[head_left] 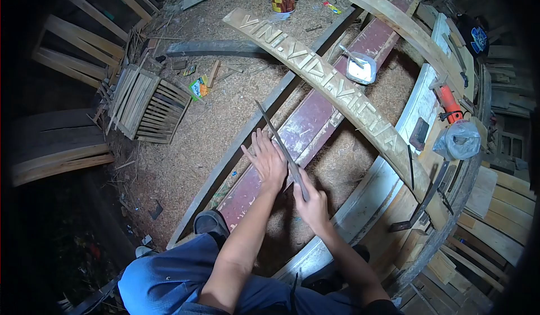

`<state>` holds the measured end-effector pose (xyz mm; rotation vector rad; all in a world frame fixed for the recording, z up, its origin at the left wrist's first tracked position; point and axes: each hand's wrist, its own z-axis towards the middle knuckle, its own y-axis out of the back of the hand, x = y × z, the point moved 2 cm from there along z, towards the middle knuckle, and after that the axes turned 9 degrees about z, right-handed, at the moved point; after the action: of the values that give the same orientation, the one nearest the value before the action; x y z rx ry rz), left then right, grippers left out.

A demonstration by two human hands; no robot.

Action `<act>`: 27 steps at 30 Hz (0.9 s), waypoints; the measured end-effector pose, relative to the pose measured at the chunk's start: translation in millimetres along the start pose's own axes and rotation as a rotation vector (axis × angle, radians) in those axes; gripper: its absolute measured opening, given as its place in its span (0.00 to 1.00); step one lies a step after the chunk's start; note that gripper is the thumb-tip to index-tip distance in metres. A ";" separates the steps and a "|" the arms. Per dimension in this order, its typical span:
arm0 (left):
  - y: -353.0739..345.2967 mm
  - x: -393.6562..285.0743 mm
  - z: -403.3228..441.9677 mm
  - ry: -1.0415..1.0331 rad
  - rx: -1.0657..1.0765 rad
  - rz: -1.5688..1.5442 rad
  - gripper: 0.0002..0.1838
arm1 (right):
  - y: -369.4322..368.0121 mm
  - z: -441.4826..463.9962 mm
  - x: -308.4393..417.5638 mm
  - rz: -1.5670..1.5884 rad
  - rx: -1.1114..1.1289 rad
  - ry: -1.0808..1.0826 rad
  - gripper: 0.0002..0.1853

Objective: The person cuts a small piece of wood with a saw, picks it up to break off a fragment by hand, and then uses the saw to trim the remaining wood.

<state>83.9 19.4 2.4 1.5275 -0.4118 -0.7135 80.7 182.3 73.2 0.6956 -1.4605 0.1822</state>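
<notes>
Your right hand partly hides the long, thin, dark tool; below it, your blue trousers are cut off.

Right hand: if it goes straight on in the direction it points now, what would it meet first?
Probably the left hand, just ahead beside the long thin tool that the right hand grips; their exact heights are hard to judge.

Long, dark blade, slim and tapered, aslant over the scuffed maroon plank
</notes>
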 end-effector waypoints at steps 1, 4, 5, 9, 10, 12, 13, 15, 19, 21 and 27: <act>-1.0 -0.8 -1.0 0.013 0.011 -0.004 0.28 | 0.0 0.3 -4.0 -0.007 0.004 0.001 0.25; -2.1 1.9 0.6 0.011 0.031 -0.012 0.27 | -9.1 10.2 0.1 0.011 0.000 -0.039 0.25; -2.8 1.6 -0.7 0.003 0.041 -0.026 0.27 | -19.3 22.1 -3.5 -0.010 0.025 -0.081 0.25; -3.8 1.7 -0.8 0.012 0.000 -0.007 0.27 | -0.5 -0.7 -6.9 -0.066 0.034 -0.030 0.25; -2.3 0.4 -0.9 0.014 0.000 -0.001 0.27 | 5.7 -7.7 -6.2 -0.036 0.021 0.018 0.26; -1.7 0.2 2.0 0.023 0.013 -0.016 0.27 | 1.3 -4.2 -7.5 -0.029 0.011 0.032 0.26; -1.9 -0.2 0.1 0.017 0.033 -0.025 0.27 | -1.7 -5.4 -6.1 -0.017 -0.013 0.037 0.26; -3.2 -1.1 -3.9 0.002 0.020 -0.021 0.26 | -14.0 17.2 -4.7 -0.115 0.050 -0.049 0.27; 1.2 -0.5 0.4 0.000 -0.003 0.010 0.26 | -2.2 -4.3 -14.5 -0.016 0.002 0.027 0.26; 0.9 -2.2 -0.2 0.032 0.017 -0.011 0.26 | 0.4 -6.3 -14.2 0.036 -0.014 0.101 0.26; -6.0 1.8 -1.5 -0.037 -0.065 0.067 0.24 | -7.8 16.5 -5.2 -0.035 0.058 -0.061 0.25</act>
<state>85.3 20.0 -3.9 1.4346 -0.4614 -0.6974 70.1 168.8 65.0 0.7796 -1.5051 0.1781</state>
